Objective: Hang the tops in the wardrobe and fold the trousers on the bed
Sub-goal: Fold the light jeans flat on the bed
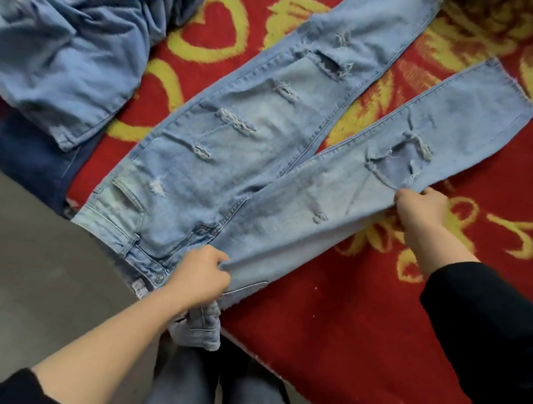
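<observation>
A pair of pale, ripped jeans lies face up on a red blanket with yellow swirls that covers the bed. The waistband sits at the blanket's edge toward 7 o'clock, and part of it hangs over. One leg runs flat toward 12 o'clock. The other points toward 2 o'clock, so the two form a narrow V with blanket showing between them.

The left hand, just below centre, has its fingers curled tightly around a bunch of denim at the top of the 2 o'clock leg, close to the waistband. The right hand, at 3 o'clock from centre, pinches the outer edge of that same leg just below the torn knee, with the fingers folded over the cloth and the edge lifted slightly. A black sleeve covers the right forearm.

At 10 o'clock a crumpled blue shirt is heaped on the blanket, well apart from the hands. It partly covers a dark blue garment. Grey floor fills the 8 o'clock corner. The person's own legs, in jeans, show at 6 o'clock.
</observation>
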`<action>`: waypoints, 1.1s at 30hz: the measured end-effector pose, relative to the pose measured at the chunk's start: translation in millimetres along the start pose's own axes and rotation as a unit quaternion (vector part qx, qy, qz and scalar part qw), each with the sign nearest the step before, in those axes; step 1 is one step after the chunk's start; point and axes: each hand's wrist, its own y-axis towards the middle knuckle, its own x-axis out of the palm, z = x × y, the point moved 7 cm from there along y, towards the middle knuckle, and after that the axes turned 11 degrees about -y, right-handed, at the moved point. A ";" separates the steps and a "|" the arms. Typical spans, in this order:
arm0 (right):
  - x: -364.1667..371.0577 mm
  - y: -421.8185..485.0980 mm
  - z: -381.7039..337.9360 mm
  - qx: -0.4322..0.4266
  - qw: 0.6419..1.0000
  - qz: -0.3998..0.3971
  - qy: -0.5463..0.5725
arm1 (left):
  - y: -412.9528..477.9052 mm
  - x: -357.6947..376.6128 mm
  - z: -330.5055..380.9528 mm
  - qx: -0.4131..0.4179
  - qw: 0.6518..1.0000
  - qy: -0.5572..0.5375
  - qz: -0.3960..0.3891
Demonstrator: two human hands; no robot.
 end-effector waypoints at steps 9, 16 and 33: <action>103.6 -32.2 -206.1 -0.168 0.983 -0.003 0.079 | 51.7 -166.1 -54.1 -0.026 0.983 -0.097 0.156; 232.3 -67.0 -209.4 -0.202 0.931 -0.262 -0.153 | 101.2 -188.1 -130.0 -0.081 0.977 -0.050 0.193; 116.8 68.1 -116.1 0.088 0.982 0.081 0.145 | 224.3 -142.9 99.5 0.207 0.960 0.145 0.124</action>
